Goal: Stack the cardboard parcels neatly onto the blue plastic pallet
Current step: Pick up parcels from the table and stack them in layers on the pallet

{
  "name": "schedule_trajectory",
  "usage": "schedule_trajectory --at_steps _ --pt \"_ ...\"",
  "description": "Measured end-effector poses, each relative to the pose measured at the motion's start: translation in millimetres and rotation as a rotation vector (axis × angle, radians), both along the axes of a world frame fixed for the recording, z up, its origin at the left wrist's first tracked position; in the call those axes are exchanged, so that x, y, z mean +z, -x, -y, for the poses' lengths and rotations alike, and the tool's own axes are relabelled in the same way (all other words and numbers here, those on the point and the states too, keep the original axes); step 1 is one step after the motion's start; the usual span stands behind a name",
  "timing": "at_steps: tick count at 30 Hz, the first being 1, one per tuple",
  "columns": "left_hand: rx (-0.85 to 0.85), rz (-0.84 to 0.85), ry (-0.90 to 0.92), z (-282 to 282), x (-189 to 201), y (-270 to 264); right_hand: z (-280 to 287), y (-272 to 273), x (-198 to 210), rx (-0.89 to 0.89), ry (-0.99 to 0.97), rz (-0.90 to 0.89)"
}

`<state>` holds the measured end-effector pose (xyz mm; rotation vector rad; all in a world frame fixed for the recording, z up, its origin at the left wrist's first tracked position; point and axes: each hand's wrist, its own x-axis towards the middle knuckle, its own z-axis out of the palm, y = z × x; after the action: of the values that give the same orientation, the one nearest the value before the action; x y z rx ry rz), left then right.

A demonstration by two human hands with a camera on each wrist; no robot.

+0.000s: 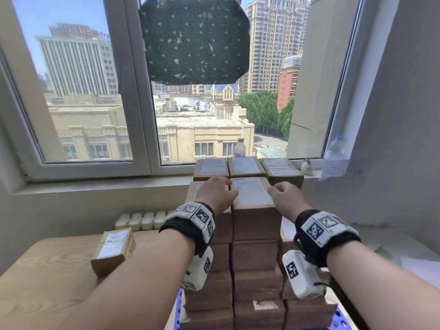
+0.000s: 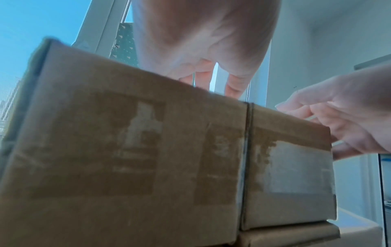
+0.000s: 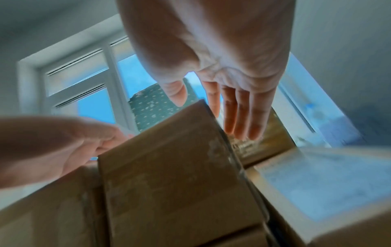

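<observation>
A tall stack of cardboard parcels [image 1: 256, 256] stands on the blue plastic pallet [image 1: 339, 317], of which only corners show at the bottom. The front middle column's top parcel [image 1: 252, 195] carries a white label. My left hand [image 1: 227, 190] lies over that parcel's left edge, fingers relaxed on the seam with the neighbouring parcel [image 2: 118, 150]. At the parcel's right edge is my right hand [image 1: 277, 190]. The right wrist view shows the right hand [image 3: 211, 110] with straight fingers beside the parcel [image 3: 180, 167], thumb apart. Neither hand grips anything.
One loose labelled parcel [image 1: 114, 248] lies on the wooden table [image 1: 42, 277] to the left. The stack reaches the window sill [image 1: 95, 184], where a bottle [image 1: 240, 147] and a small vase [image 1: 307, 166] stand. A white radiator [image 1: 142, 220] sits under the sill.
</observation>
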<state>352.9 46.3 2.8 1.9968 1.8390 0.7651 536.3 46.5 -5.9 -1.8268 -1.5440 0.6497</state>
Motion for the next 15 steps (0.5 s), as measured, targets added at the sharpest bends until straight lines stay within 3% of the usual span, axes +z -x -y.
schedule_trajectory --at_steps 7,15 --pt "0.031 -0.073 -0.013 24.1 13.3 12.4 36.1 15.1 33.8 0.151 -0.207 0.430" --pt "0.145 -0.152 -0.003 61.0 10.7 45.4 71.1 60.2 28.4 0.317 -0.400 0.505"
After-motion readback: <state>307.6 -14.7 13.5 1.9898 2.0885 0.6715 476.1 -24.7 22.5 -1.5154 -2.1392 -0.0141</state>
